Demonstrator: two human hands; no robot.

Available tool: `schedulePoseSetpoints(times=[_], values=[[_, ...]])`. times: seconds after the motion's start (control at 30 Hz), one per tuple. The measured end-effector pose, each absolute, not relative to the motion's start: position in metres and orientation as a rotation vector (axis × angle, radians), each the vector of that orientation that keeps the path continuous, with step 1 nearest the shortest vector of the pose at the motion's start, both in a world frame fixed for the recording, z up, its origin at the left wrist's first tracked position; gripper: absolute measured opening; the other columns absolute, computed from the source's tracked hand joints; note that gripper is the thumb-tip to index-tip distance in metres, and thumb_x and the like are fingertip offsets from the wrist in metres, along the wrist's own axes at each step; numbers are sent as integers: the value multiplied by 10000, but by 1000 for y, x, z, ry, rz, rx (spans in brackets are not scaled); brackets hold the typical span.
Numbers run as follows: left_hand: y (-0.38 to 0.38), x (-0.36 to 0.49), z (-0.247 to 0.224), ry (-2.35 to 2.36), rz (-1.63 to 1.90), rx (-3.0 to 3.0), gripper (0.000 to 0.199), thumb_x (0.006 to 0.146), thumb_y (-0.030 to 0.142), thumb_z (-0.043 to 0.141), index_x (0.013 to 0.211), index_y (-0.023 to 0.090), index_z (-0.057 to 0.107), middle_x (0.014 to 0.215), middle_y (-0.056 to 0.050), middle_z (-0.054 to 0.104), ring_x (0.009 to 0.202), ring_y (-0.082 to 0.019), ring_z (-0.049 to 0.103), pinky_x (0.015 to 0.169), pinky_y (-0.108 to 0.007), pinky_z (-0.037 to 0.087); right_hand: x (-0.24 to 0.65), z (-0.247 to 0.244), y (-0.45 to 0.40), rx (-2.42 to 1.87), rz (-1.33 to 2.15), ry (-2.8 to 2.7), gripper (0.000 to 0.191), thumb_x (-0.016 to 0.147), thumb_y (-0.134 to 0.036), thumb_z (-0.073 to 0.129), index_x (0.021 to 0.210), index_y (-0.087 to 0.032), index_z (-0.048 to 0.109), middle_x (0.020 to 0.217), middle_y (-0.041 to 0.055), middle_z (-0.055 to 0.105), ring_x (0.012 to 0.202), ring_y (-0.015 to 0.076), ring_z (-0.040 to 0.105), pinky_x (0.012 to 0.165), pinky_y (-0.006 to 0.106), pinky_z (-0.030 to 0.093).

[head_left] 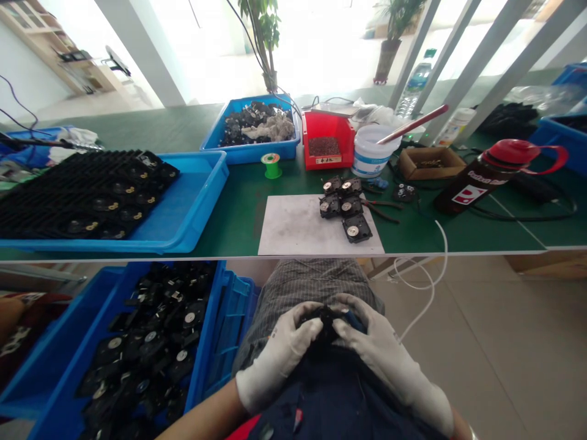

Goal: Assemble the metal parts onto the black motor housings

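Observation:
Over my lap, below the table edge, both white-gloved hands hold a small black plastic part (327, 324). My left hand (287, 336) is closed round its left side, thumb on top. My right hand (376, 342) grips the other side, and a dark blue piece (354, 319) shows by its fingers, too hidden to name. On the table ahead, several black mechanisms with silver discs (352, 208) lie grouped on a white sheet (293, 226). Pliers (383, 208) rest at the sheet's right edge.
A blue tray (202, 201) carries stacked black parts at left; a blue bin (202, 342) of loose mechanisms stands below. Behind the sheet are a green spool (272, 166), red bin (328, 160), white tub (371, 162) and cardboard box (428, 174). A dark bottle (477, 180) stands right.

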State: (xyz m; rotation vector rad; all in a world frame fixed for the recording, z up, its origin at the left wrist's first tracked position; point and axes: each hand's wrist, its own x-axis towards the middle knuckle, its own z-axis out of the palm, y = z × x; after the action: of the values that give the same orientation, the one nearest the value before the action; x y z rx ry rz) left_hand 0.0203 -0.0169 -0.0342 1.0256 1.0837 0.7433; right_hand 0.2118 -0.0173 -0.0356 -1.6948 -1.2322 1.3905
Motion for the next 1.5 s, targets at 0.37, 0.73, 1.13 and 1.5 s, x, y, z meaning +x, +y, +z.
schedulePoseSetpoints(times=[0.37,0.73,1.13,1.5], values=[[-9,32,-53,1282,758,1220,285,840,291,643,1071,147,727,1076,-113,786,1018,-267,731,938,-383,581,196,-39,-16,-1585,1380,-1240,262,759,-429,653,856,-205,750,821,53,789,803,277,737,725,356,581],[-12,34,-55,1400,847,1502,401,874,229,551,1219,153,740,1216,-145,761,1174,-295,685,1114,-499,507,182,-54,-16,-1635,1216,-1223,369,800,-503,576,951,-209,740,958,103,799,904,298,750,831,401,594],[3,38,-65,1459,829,1437,325,873,168,591,1140,167,775,1200,-123,779,1182,-276,696,1143,-469,501,178,-72,0,-1726,1173,-1228,264,763,-456,611,860,-233,713,911,90,771,878,300,701,856,428,519],[16,42,-71,1352,804,1152,277,899,158,569,1107,159,752,1177,-98,798,1116,-237,738,1045,-368,568,196,-64,3,-1313,1628,-1012,546,768,-641,781,1052,-175,759,1013,113,789,989,304,722,959,435,562]])
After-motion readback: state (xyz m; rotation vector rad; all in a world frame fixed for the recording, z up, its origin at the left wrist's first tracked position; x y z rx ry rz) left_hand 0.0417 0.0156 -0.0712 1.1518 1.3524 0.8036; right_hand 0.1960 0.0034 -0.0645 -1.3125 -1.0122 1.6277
